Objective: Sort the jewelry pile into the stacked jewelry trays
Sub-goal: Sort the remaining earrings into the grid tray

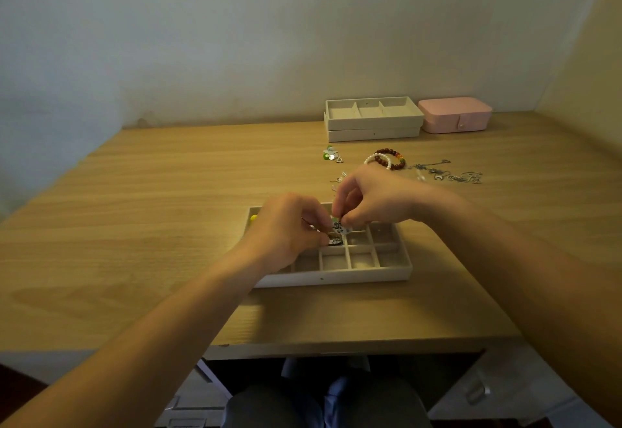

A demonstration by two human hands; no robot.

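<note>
light wood-grain worktop (168,208) matt, cream velvety compartment tray (387,259), pink smooth leatherette box (454,114), glossy brown bead bracelet (392,155), shiny silver metal chains (447,173)

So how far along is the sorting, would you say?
Early days. Done: one yellow piece sits in the gridded tray, far-left corner. In hand: the left hand and right hand pinch small patterned pieces over that tray. Left: beaded bracelets, silver chains and green bits lie loose on the desk; the stacked trays behind look empty on top.
</note>
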